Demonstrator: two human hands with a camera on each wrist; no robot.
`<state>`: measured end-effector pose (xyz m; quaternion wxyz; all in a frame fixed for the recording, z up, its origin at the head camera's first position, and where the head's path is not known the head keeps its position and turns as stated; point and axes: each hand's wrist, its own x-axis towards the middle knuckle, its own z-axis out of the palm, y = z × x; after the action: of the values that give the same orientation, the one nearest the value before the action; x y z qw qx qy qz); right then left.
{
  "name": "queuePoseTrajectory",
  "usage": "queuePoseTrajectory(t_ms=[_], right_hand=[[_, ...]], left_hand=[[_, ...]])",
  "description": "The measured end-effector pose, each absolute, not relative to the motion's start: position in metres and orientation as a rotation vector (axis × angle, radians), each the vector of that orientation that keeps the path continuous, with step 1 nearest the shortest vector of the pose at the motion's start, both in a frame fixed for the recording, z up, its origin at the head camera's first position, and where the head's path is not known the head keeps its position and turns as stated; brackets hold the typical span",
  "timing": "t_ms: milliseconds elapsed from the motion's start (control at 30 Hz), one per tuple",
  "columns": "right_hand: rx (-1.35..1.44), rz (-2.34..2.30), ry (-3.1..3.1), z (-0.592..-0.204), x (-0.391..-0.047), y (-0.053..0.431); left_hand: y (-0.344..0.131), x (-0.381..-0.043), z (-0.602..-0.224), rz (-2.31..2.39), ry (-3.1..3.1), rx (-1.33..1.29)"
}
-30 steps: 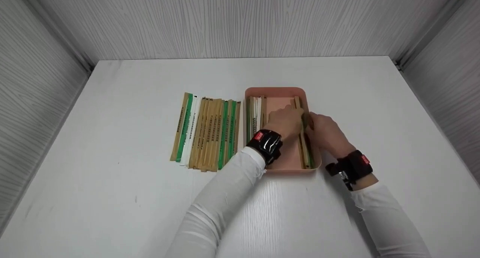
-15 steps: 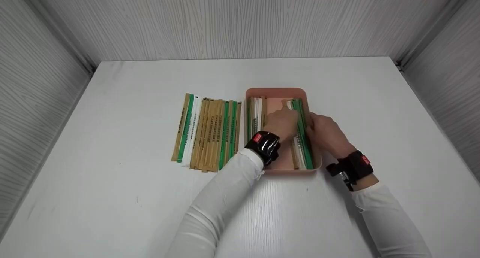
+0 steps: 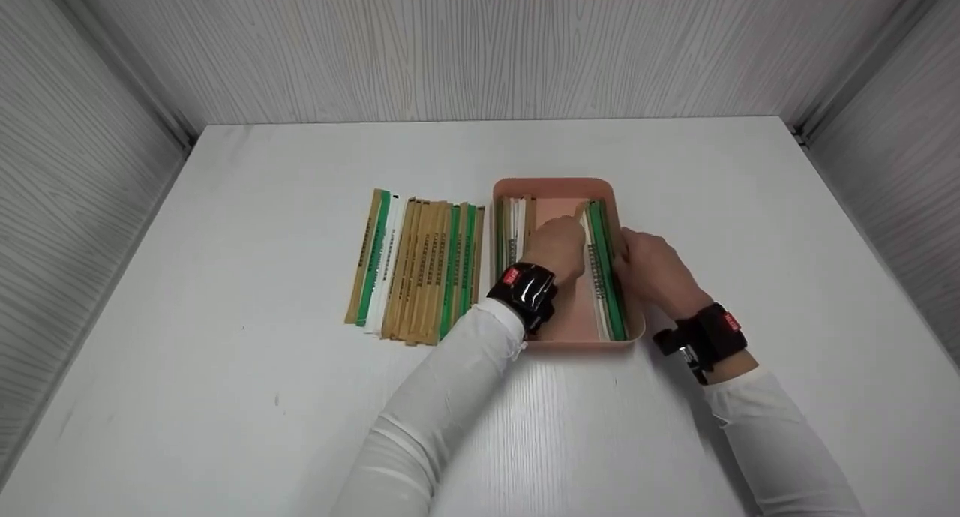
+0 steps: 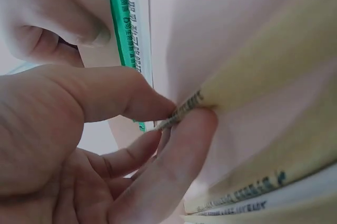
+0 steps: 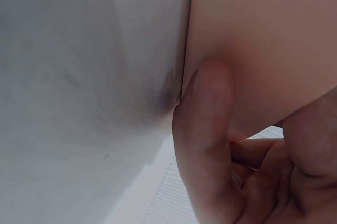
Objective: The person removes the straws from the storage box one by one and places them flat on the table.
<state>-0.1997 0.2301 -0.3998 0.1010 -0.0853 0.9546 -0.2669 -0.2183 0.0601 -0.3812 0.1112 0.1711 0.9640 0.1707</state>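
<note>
Inside the pink box (image 3: 551,184), near its three o'clock row of packets (image 3: 606,273), the left grip (image 3: 553,248) pinches a tan packet (image 4: 263,66); the right grip (image 3: 656,268) holds the box's three o'clock wall. The tan packet should be light and easily creased, best pinched mid-length. Since half a second ago, the left grip has shifted toward nine o'clock.

A row of slim packets (image 3: 427,269) lies side by side on the worktop (image 3: 225,412), just left of a tray (image 3: 574,345). Inside the tray, a left bunch (image 3: 517,224) runs along the left wall and a right bunch (image 3: 607,277) along the right wall. Between these two is the left hand (image 3: 557,245), a single packet (image 4: 258,71) between its fingers (image 4: 192,137). The right hand (image 3: 658,271) is at the tray's right wall. Behind the worktop stands a back panel (image 3: 480,44), with side panels (image 3: 82,172) to left and right
</note>
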Motion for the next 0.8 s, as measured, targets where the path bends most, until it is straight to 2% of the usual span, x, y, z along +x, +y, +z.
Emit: queuePoseTrajectory(t_ms=[467, 800], right_hand=[[-0.267, -0.799, 2.841, -0.399, -0.202, 0.230], [-0.239, -0.784, 2.832, -0.399, -0.203, 0.230]], left_hand=[[0.042, -0.217, -0.356, 0.869, 2.779, 0.417], [-0.004, -0.202, -0.318, 1.293, 2.823, 0.624]])
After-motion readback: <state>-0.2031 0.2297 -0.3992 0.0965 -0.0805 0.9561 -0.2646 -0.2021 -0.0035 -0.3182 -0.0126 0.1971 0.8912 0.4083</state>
